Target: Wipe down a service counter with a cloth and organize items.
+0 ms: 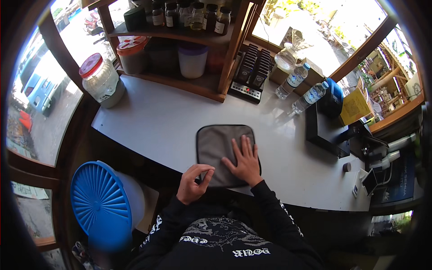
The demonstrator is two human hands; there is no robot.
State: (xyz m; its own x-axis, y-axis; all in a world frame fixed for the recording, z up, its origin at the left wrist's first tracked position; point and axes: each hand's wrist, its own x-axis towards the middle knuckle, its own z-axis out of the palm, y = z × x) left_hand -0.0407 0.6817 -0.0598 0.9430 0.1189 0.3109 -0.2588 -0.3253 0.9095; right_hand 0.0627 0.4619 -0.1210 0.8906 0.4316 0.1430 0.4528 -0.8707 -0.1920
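A grey-brown fabric case or pad (216, 145) with rounded corners and dark edging lies flat on the pale countertop (152, 111), close to its near edge. My right hand (243, 162) rests palm down on its right half, fingers spread. At its lower left corner is my left hand (195, 182), fingers curled, thumb and forefinger near each other; the frame does not settle whether it pinches the fabric's edge. Part of the case's lower left corner is hidden behind that hand.
A wooden shelf (168, 84) with bottles and tubs stands behind. Left is a red-lidded jar (103, 84). Right are a pager charging rack (248, 89), water bottles (308, 98) and a black box (325, 131). A blue-lidded bucket (101, 199) stands below left.
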